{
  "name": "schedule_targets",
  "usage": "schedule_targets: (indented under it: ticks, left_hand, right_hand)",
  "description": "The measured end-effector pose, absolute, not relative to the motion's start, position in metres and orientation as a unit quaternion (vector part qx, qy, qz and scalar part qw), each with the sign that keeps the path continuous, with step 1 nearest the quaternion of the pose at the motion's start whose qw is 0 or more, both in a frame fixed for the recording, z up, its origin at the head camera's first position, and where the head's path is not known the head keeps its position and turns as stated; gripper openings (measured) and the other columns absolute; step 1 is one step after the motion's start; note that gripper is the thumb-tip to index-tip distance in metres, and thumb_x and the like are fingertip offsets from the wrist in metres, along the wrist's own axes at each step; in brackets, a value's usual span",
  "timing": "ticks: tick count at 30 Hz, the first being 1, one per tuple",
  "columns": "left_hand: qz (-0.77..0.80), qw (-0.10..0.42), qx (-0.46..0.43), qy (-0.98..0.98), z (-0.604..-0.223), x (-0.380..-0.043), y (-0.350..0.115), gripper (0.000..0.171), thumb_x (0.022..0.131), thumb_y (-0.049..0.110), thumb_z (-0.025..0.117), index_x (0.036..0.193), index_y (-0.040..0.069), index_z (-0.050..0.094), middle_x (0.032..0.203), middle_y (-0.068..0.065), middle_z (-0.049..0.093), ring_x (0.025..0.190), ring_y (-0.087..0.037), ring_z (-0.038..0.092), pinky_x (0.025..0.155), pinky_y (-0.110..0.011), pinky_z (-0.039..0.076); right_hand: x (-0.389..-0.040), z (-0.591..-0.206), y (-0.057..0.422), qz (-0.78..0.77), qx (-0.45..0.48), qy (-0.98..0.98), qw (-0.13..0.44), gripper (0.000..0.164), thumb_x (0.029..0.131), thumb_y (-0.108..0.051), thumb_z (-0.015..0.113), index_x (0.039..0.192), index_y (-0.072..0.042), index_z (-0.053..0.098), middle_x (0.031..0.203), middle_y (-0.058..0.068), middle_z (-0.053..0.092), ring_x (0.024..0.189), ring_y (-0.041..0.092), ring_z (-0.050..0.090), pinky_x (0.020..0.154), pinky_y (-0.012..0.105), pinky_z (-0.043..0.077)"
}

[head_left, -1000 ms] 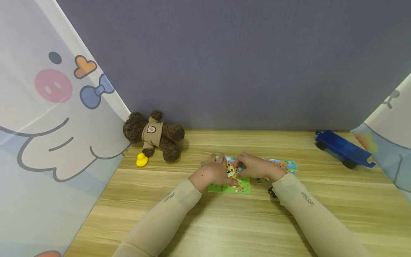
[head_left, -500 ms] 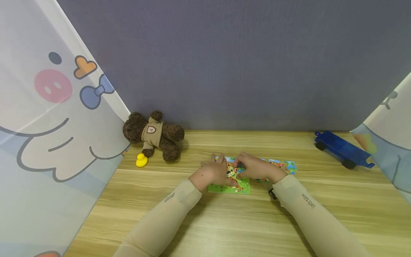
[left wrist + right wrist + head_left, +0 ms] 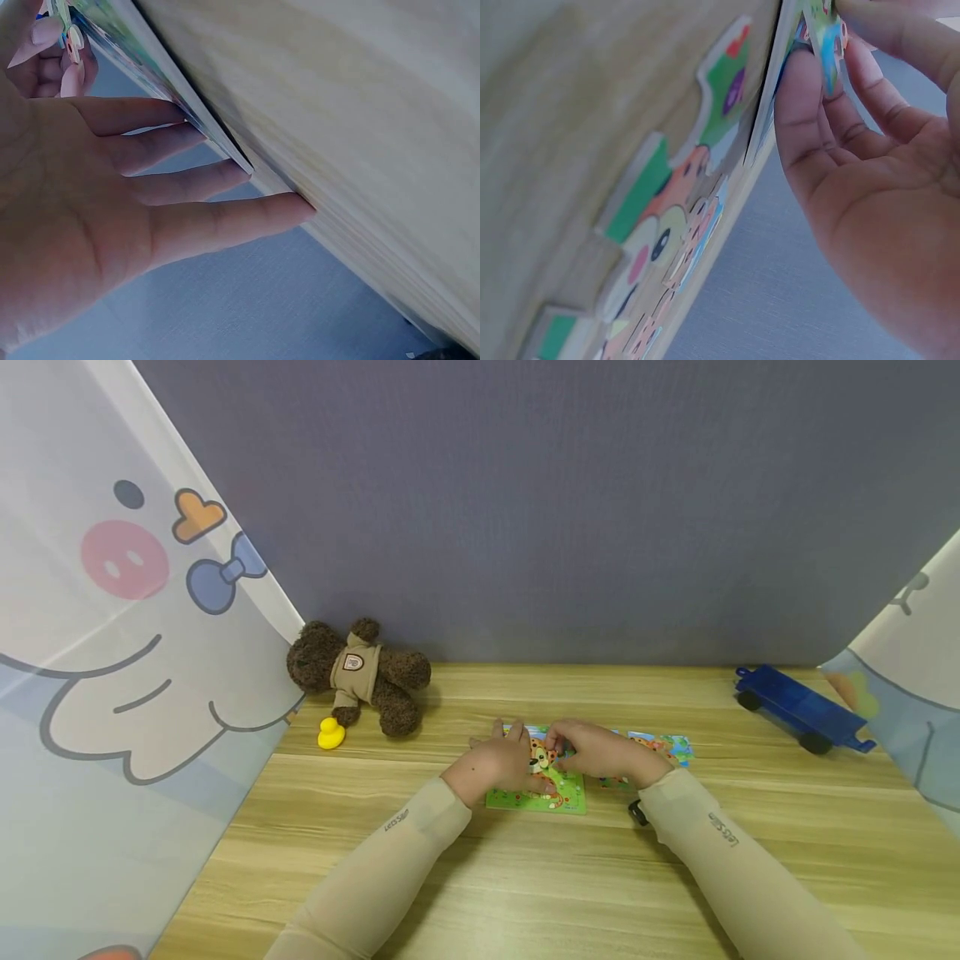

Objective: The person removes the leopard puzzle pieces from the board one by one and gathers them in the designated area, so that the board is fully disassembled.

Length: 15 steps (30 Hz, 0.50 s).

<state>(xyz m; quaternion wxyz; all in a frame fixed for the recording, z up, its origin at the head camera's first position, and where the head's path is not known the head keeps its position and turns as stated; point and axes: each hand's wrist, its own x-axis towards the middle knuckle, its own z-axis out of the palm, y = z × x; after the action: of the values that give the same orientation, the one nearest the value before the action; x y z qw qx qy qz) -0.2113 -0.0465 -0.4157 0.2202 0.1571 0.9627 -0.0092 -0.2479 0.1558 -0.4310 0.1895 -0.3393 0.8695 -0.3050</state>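
Observation:
A green-bordered puzzle board (image 3: 534, 802) with a spotted cartoon animal lies on the table. My left hand (image 3: 498, 768) rests over its left side; in the left wrist view the straight, spread fingers (image 3: 225, 221) reach to the board's edge and the tabletop. Above the board's right part, my right hand (image 3: 600, 750) pinches a small colourful puzzle piece (image 3: 829, 52) between thumb and fingers. The piece stands tilted against the board, and the head view mostly hides it. Several loose puzzle pieces (image 3: 667, 232) lie beside the board, partly under the right wrist.
At the back left a brown teddy bear (image 3: 358, 668) in a tan shirt lies on its side, with a yellow rubber duck (image 3: 331, 734) near it. A blue toy wagon (image 3: 802, 703) stands far right. Behind the wooden table (image 3: 525, 885) rises a grey partition (image 3: 525, 510).
My right thumb and fingertips have shifted slightly over the board's right part. The left hand keeps its place, and the toys and loose pieces have not moved.

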Motion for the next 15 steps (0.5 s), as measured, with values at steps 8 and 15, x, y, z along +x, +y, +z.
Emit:
schedule_targets:
  ticks: [8, 15]
  left_hand:
    - [-0.013, 0.219, 0.161, 0.962, -0.4163, -0.2112, -0.0473, 0.116, 0.091, 0.084, 0.056, 0.17, 0.004, 0.027, 0.182, -0.01, 0.012, 0.167, -0.047, 0.012, 0.117, -0.081, 0.039]
    - [-0.008, 0.215, 0.158, 0.964, -0.4142, -0.2101, -0.0451, 0.118, 0.09, 0.083, 0.06, 0.169, 0.002, 0.028, 0.181, -0.011, 0.016, 0.167, -0.047, 0.016, 0.117, -0.081, 0.038]
  right_hand:
    - [-0.2473, -0.4296, 0.1564, -0.323, -0.334, 0.862, 0.204, 0.012, 0.106, -0.009, 0.063, 0.118, -0.007, 0.064, 0.103, 0.003, 0.067, 0.088, 0.014, 0.059, 0.077, 0.029, 0.05]
    - [-0.249, -0.43, 0.1586, -0.343, -0.319, 0.855, 0.224, 0.012, 0.109, -0.009, 0.058, 0.119, -0.007, 0.064, 0.11, 0.007, 0.073, 0.089, 0.014, 0.062, 0.076, 0.03, 0.052]
